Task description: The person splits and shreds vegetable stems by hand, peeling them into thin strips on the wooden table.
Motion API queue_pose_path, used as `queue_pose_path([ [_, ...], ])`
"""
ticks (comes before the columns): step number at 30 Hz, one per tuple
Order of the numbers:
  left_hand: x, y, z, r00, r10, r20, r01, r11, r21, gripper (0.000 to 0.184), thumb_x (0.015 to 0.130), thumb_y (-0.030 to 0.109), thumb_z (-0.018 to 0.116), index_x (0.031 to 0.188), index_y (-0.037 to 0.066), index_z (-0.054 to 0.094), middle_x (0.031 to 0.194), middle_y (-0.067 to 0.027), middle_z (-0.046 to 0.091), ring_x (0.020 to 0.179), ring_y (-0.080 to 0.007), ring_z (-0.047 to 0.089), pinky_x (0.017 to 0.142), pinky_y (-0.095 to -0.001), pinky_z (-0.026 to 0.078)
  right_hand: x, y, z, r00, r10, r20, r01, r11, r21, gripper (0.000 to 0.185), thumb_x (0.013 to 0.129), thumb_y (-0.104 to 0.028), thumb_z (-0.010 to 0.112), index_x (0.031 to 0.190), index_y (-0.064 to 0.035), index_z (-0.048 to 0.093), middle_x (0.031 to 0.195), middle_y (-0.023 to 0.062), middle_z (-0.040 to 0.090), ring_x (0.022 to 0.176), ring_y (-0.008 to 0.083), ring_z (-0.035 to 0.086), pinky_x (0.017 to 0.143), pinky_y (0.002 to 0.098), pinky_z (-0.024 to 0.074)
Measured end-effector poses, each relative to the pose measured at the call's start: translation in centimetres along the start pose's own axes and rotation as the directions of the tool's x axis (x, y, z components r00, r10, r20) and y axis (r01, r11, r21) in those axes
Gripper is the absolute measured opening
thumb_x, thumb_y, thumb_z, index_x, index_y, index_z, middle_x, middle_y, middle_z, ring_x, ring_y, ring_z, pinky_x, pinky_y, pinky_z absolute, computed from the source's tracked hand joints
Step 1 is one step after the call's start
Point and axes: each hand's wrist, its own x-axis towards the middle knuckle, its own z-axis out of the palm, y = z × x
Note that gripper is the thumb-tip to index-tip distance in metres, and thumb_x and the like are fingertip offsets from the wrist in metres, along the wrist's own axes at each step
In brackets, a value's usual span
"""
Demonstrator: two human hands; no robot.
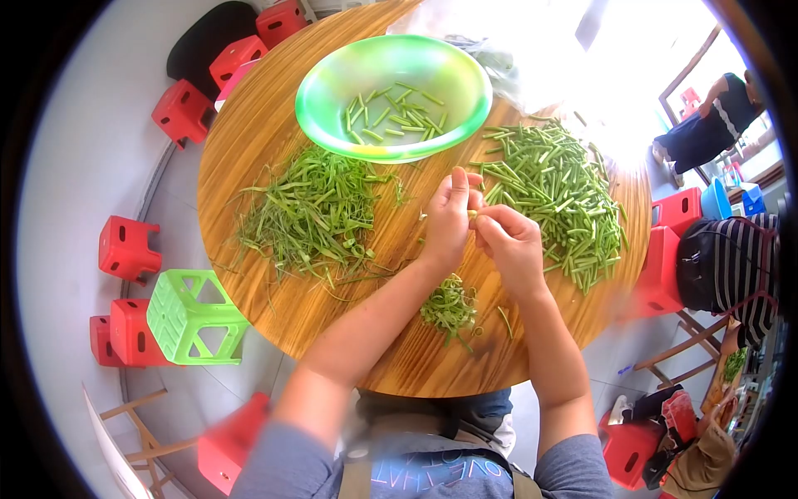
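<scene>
My left hand is over the middle of the table, thumb raised and fingers curled. Close beside it, my right hand has its thumb and fingers pinched together. Between the two hands shows the pale end of a short green vegetable stem, mostly hidden by the fingers. To the right lies a large pile of cut green stems. A heap of stripped leaves is on the left, and a smaller heap of curled green peelings lies below my hands.
A green and white basin with several cut stems in it stands at the table's far side. Clear plastic lies behind it. Red stools and a green stool surround the round wooden table. A person stands at far right.
</scene>
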Motion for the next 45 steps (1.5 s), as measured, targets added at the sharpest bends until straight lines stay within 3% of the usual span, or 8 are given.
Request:
queue_pose_path([
  [4,-0.1,-0.5,0.1,0.891,0.454,-0.006,-0.406,0.804,0.434,0.032,0.096,0.032,0.040,0.096,0.002,0.051,0.069,-0.0003,0.048,0.060,-0.0092,0.045,0.054,-0.0246,0.039,0.2,0.1,-0.1,0.990,-0.105,-0.089,0.104,0.994,-0.018,0.009,0.081,-0.005,0.056,0.082,0.0008,0.062,0.069,-0.0019,0.059,0.060,0.0022,0.051,0.052,0.0174,0.0396],
  [10,-1.5,2.6,0.6,0.901,0.424,0.096,-0.392,0.698,0.600,0.032,0.092,0.032,0.048,0.091,0.000,0.053,0.064,-0.0047,0.052,0.055,-0.0108,0.047,0.052,-0.0266,0.040,0.7,1.0,-0.2,0.770,-0.633,0.079,0.557,0.606,-0.568,0.007,0.074,-0.001,0.062,0.081,0.0000,0.061,0.067,0.0074,0.059,0.051,0.0116,0.053,0.046,0.0248,0.0420],
  [19,0.2,1.8,-0.5,0.870,0.439,0.224,-0.456,0.544,0.704,0.033,0.086,0.033,0.058,0.086,0.000,0.058,0.053,-0.0092,0.056,0.043,-0.0177,0.051,0.042,-0.0327,0.038,0.7,0.7,-0.5,0.706,-0.648,0.285,0.641,0.414,-0.647,0.012,0.067,0.001,0.064,0.079,-0.0011,0.061,0.065,0.0070,0.057,0.051,0.0172,0.054,0.048,0.0262,0.0442],
  [29,1.0,2.0,-0.9,0.926,0.377,-0.013,-0.285,0.720,0.633,0.025,0.088,0.026,0.057,0.084,0.001,0.056,0.049,-0.0015,0.047,0.041,-0.0081,0.041,0.039,-0.0274,0.032,0.0,0.4,0.1,0.859,-0.494,0.133,0.496,0.742,-0.451,0.007,0.072,0.001,0.061,0.079,0.0010,0.061,0.063,0.0048,0.058,0.050,0.0080,0.050,0.047,0.0213,0.0407],
  [33,0.4,4.4,-0.4,0.931,0.341,-0.128,-0.217,0.801,0.557,0.022,0.088,0.023,0.058,0.082,0.002,0.055,0.049,0.0014,0.045,0.041,-0.0045,0.038,0.039,-0.0233,0.030,-0.7,-0.4,-0.4,0.968,-0.249,0.043,0.252,0.962,-0.103,0.006,0.079,-0.001,0.056,0.081,0.0026,0.061,0.062,-0.0009,0.055,0.052,0.0037,0.047,0.046,0.0186,0.0360],
  [39,0.6,4.3,-0.6,0.923,0.365,-0.124,-0.266,0.835,0.481,0.023,0.088,0.022,0.057,0.080,0.001,0.055,0.049,0.0021,0.045,0.042,-0.0039,0.039,0.038,-0.0219,0.029,0.2,-1.3,-3.4,0.943,-0.300,0.146,0.176,0.819,0.545,0.008,0.078,0.001,0.052,0.080,0.0031,0.059,0.057,0.0034,0.050,0.047,0.0053,0.039,0.042,0.0193,0.0271],
  [42,0.9,3.8,-0.8,0.923,0.371,-0.105,-0.292,0.851,0.438,0.023,0.088,0.022,0.057,0.081,0.001,0.055,0.049,0.0025,0.045,0.042,-0.0037,0.039,0.038,-0.0218,0.029,0.7,-1.1,-3.9,0.926,-0.300,0.229,0.158,0.859,0.486,0.007,0.078,-0.003,0.054,0.077,0.0028,0.059,0.055,0.0006,0.049,0.047,0.0052,0.038,0.042,0.0204,0.0276],
  [45,1.2,3.3,-1.0,0.924,0.373,-0.084,-0.310,0.860,0.404,0.023,0.089,0.023,0.057,0.081,0.001,0.056,0.049,0.0028,0.044,0.042,-0.0033,0.038,0.039,-0.0217,0.029,0.3,-1.6,-2.6,0.943,-0.060,0.326,0.203,0.881,-0.426,0.010,0.078,-0.007,0.057,0.074,0.0021,0.058,0.053,-0.0015,0.047,0.047,0.0059,0.036,0.043,0.0219,0.0289],
])
